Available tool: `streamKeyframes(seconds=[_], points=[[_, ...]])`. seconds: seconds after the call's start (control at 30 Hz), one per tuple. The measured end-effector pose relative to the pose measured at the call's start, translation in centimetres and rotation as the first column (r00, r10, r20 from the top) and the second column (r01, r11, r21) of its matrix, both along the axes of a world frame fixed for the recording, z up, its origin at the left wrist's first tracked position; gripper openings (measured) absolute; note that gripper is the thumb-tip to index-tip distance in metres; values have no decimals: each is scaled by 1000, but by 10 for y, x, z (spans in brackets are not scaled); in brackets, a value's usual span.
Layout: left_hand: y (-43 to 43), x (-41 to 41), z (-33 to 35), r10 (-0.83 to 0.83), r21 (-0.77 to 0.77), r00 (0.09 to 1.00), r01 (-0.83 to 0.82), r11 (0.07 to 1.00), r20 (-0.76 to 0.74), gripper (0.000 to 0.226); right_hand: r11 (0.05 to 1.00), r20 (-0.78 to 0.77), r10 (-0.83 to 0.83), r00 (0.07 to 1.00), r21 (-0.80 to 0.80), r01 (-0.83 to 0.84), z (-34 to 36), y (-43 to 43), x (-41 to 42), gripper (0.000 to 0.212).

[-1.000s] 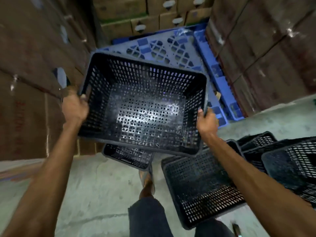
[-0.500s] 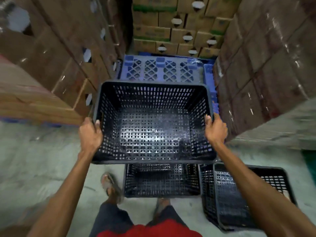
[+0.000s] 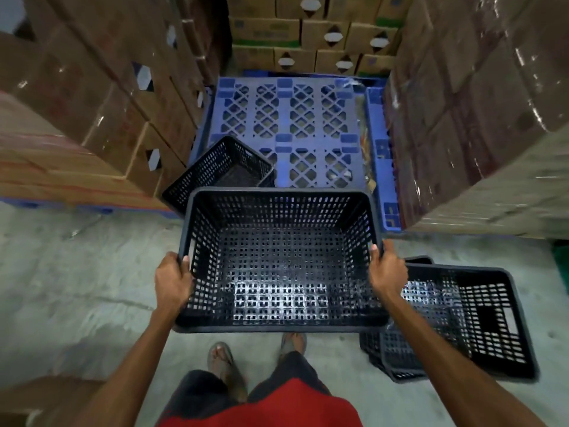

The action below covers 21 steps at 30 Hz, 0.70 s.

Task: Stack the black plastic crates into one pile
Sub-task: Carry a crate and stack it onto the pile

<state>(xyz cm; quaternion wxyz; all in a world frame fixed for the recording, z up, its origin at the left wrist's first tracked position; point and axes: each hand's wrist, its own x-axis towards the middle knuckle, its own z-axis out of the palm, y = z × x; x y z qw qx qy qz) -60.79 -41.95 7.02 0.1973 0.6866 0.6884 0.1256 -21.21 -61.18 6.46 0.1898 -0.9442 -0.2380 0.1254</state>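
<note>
Over concrete floor [image 3: 77,272], both hands grip an upright, seemingly level crate [image 3: 280,263], long axis left-right.

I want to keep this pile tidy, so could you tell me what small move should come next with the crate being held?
Probably carry the held crate forward and left, over the tilted crate at the blue pallet, and square it up. Both the left hand and the right hand grip its side rims, it hangs clear of the floor, and nothing lies beneath it.
</note>
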Motion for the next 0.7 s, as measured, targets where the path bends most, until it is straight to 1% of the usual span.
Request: streamKeyframes(seconds=[0.23, 0.33, 0.4, 0.53, 0.7], points=[[-9, 7, -27, 18, -86, 1000, -19, 996, -11, 20, 997, -25, 8, 1000, -77, -10, -25, -8, 8, 38], [-15, 7, -42, 39, -133, 999, -40, 990, -13, 19, 989, -56, 69, 996, -125, -75, -39, -10, 9, 40], [-18, 5, -51, 59, -152, 998, -58, 987, -1, 19, 988, -43, 102, 994, -116, -106, -47, -10, 7, 40], [-11, -1, -63, 38, -134, 999, -35, 990, 19, 20, 995, 11, 78, 997, -68, -77, -63, -4, 1, 37], [-7, 0, -62, 35, -120, 999, -31, 992, 36, 22, 997, 31, 66, 997, -39, -65, -67, -5, 1, 37]])
